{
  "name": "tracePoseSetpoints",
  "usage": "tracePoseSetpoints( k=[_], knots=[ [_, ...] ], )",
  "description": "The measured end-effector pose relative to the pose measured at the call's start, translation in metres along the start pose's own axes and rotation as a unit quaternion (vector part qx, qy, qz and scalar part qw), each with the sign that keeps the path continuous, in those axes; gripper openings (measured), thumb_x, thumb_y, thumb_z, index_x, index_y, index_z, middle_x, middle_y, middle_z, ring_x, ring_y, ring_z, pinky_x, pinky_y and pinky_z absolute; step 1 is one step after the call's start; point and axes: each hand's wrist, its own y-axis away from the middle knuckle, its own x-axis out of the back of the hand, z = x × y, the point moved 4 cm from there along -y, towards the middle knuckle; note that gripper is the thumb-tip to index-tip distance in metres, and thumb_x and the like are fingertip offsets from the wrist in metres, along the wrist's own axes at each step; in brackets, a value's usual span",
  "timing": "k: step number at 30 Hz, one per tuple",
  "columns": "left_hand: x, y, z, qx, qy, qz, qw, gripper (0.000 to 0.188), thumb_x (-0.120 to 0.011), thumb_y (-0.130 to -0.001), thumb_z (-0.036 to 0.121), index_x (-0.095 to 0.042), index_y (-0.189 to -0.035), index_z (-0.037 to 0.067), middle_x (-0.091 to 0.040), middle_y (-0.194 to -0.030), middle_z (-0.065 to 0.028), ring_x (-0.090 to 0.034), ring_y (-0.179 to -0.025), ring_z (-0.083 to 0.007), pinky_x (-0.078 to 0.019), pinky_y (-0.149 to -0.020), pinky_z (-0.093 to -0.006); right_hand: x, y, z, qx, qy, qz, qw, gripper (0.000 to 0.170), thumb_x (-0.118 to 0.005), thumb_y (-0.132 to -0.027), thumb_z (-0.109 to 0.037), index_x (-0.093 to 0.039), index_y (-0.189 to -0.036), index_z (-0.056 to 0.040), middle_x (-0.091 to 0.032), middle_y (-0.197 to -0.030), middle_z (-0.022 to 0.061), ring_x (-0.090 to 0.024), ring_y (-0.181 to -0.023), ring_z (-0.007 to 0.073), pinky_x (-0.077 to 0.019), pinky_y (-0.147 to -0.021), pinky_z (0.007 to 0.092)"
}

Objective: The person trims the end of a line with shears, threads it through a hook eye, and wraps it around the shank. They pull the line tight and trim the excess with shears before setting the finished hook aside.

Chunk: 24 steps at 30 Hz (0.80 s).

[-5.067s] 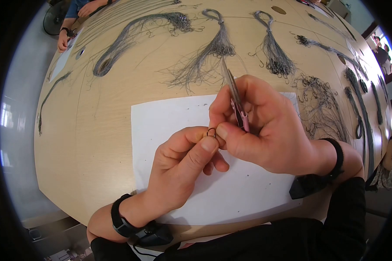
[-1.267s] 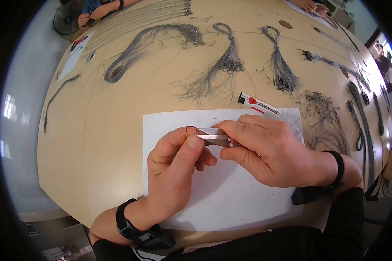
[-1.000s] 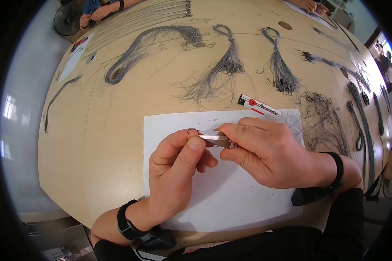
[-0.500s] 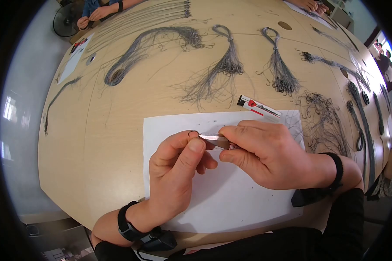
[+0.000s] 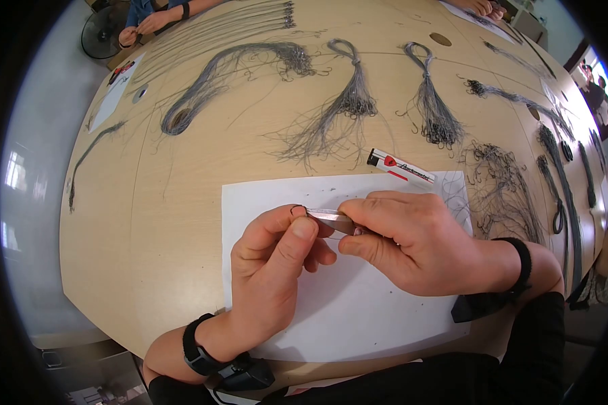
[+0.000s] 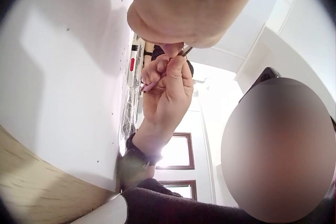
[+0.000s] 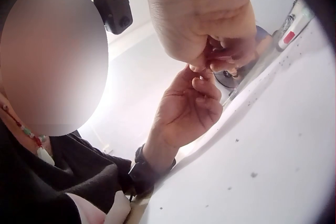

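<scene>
A small dark fishhook (image 5: 297, 210) is pinched between thumb and forefinger of my left hand (image 5: 270, 260), its curved bend showing above the fingertips. My right hand (image 5: 412, 236) grips a pair of small scissors (image 5: 330, 215), blades pointing left and close together, tips right beside the hook. Their pink handle (image 6: 149, 86) shows in the left wrist view, while the right palm mostly hides it from the head view. A thin line runs below the blades between the hands. In the right wrist view, the left hand (image 7: 186, 111) has its other fingers loosely bent.
Beneath the hands lies white paper (image 5: 263, 196) with dark specks. At its top edge lies a white tube (image 5: 402, 166) with red print. Bundles of hooked line (image 5: 355, 94) and a loose tangle (image 5: 503, 189) are spread beyond. Another person's hands (image 5: 152, 23) are at far left.
Earlier the scissors pointed up, tucked in my right hand, whose fingers touched the hook. They then turned left toward it with blades apart; the blades have since come together. Hands barely moved lately.
</scene>
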Motion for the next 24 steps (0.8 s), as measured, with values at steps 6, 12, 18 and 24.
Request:
tracePoseSetpoints(
  k=[6, 12, 18, 24],
  knots=[
    [0.0004, 0.0000, -0.0003, 0.006, 0.005, 0.001, 1.000, 0.016, -0.049, -0.084, 0.013, -0.051, -0.099, 0.008, -0.058, -0.085, -0.0079, -0.054, -0.065, -0.0117, -0.0401, -0.056, -0.0211, -0.0030, 0.0009, 0.0040, -0.007, -0.010, 0.004, 1.000, 0.015, -0.056, -0.075, -0.009, -0.051, -0.083, 0.0015, -0.050, -0.063, 0.0118, -0.049, -0.058, 0.0261, -0.0377, -0.051, 0.0325],
    [0.0012, -0.0008, -0.0003, 0.013, 0.005, 0.004, 1.000, 0.017, -0.049, -0.084, 0.013, -0.051, -0.100, 0.009, -0.059, -0.084, -0.0073, -0.054, -0.065, -0.0113, -0.0394, -0.056, -0.0210, -0.0031, 0.0008, 0.0053, -0.008, -0.017, 0.013, 1.000, 0.015, -0.058, -0.075, -0.010, -0.054, -0.084, 0.0001, -0.050, -0.061, 0.0097, -0.048, -0.052, 0.0225, -0.0366, -0.048, 0.0289],
    [0.0011, -0.0011, -0.0009, 0.015, 0.015, -0.003, 1.000, 0.017, -0.048, -0.084, 0.012, -0.051, -0.101, 0.010, -0.059, -0.083, -0.0070, -0.054, -0.065, -0.0111, -0.0390, -0.056, -0.0207, -0.0022, 0.0002, 0.0029, -0.063, -0.049, -0.022, 0.997, 0.012, -0.053, -0.077, -0.011, -0.051, -0.076, 0.0007, -0.050, -0.063, 0.0141, -0.049, -0.059, 0.0291, -0.0377, -0.053, 0.0350],
    [-0.0007, -0.0018, 0.0013, 0.018, 0.017, -0.003, 1.000, 0.016, -0.047, -0.084, 0.013, -0.051, -0.099, 0.010, -0.059, -0.084, -0.0071, -0.054, -0.065, -0.0113, -0.0390, -0.056, -0.0206, -0.0041, 0.0005, 0.0063, -0.074, -0.099, -0.007, 0.992, 0.011, -0.052, -0.078, -0.010, -0.050, -0.076, 0.0010, -0.049, -0.062, 0.0133, -0.048, -0.057, 0.0265, -0.0373, -0.052, 0.0325]
  ],
)
